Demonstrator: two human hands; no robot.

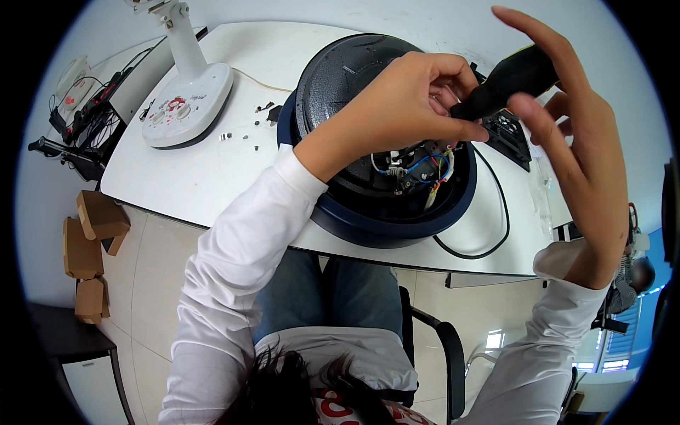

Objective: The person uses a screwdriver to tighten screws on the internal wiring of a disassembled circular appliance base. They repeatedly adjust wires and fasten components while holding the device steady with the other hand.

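A thick black screwdriver [515, 79] with a yellow-green trim is held tilted above the table; its tip is hidden. My left hand [425, 99] is closed, with thumb and fingers pinching around the tool's narrow end. Around the wide end, my right hand [584, 134] has its index finger stretched out and thumb apart, not gripping the handle. Below my left hand sits a round appliance with a dark blue rim [386, 232]. A speckled black metal pan [329, 85] lies tilted in it, and coloured wires [443, 173] show on its inner parts.
A white stand [188, 106] with a round-cornered base rises at the table's left. Small dark bits [256, 134] lie beside it. Behind the tool is a black slotted part [510, 138]. A black cable [504, 219] loops at right. Cardboard boxes [83, 248] are on the floor.
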